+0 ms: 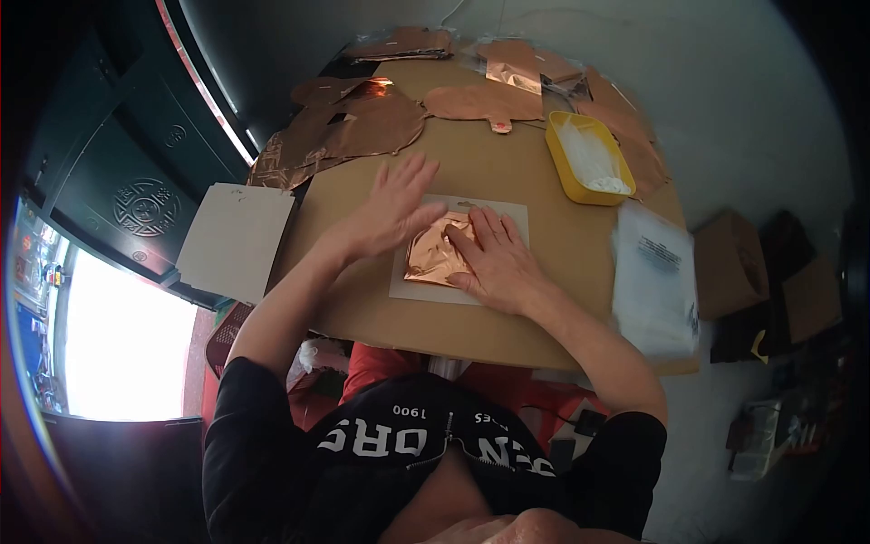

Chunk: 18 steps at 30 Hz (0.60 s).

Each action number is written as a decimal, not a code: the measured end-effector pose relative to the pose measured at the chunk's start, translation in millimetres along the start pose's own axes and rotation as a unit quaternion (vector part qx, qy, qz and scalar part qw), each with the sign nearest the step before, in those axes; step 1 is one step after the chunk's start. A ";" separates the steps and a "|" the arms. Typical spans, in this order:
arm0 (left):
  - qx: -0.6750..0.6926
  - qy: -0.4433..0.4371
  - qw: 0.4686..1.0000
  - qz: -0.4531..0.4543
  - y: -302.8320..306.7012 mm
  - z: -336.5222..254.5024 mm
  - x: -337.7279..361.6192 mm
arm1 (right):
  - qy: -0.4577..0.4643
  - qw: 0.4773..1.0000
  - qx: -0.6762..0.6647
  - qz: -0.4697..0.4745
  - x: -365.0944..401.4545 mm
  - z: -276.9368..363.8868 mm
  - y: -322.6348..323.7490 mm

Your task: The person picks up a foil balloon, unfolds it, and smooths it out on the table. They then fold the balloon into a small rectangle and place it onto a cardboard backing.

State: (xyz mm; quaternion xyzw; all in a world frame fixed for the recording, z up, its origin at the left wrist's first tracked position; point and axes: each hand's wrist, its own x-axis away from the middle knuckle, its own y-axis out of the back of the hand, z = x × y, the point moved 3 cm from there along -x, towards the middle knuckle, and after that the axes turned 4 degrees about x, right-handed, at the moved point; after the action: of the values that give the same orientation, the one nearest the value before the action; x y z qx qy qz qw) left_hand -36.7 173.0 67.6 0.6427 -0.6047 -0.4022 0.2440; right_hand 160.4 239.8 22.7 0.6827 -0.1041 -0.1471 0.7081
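A folded piece of shiny copper-coloured foil (426,257) lies on a pale grey card (412,290) with a hanging slot at its far edge. My right hand (500,263) rests flat on the foil's right side, fingers spread. At the upper left of the foil is my left hand (391,210), open, its fingers pointing away and its thumb over the foil's edge. Whether the left palm touches the card cannot be made out.
Flat copper foil pieces (362,127) lie along the table's far side. A yellow tub (564,177) with white contents stands at the back right, and clear plastic bags (654,281) are stacked near the right edge. Pale boards (237,238) sit to the left of the cardboard-topped table (562,317).
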 end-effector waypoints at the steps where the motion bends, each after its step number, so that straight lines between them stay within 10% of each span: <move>1: -0.039 -0.019 0.999 0.003 1.7 -2.3 -5.9 | 0.002 1.000 -0.005 -0.006 0.4 0.6 -0.3; 7: -0.142 -0.192 0.968 0.081 -34.3 -33.5 -21.7 | 0.014 1.000 -0.014 -0.006 -1.0 -0.2 4.3; 15: -0.125 -0.213 0.966 0.077 -65.7 -13.0 -9.6 | 0.042 0.995 0.010 -0.094 1.5 -5.9 -5.7; 18: -0.134 -0.210 0.965 0.081 -68.3 -11.1 -10.0 | 0.107 0.974 -0.182 -0.079 -1.5 -31.4 11.1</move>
State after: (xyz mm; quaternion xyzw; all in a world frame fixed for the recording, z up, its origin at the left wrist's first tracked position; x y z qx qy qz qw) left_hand 12.6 191.1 21.4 0.4541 -0.6330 -0.5843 0.2273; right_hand 170.7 270.1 32.5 0.5606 0.0549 -0.1447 0.8135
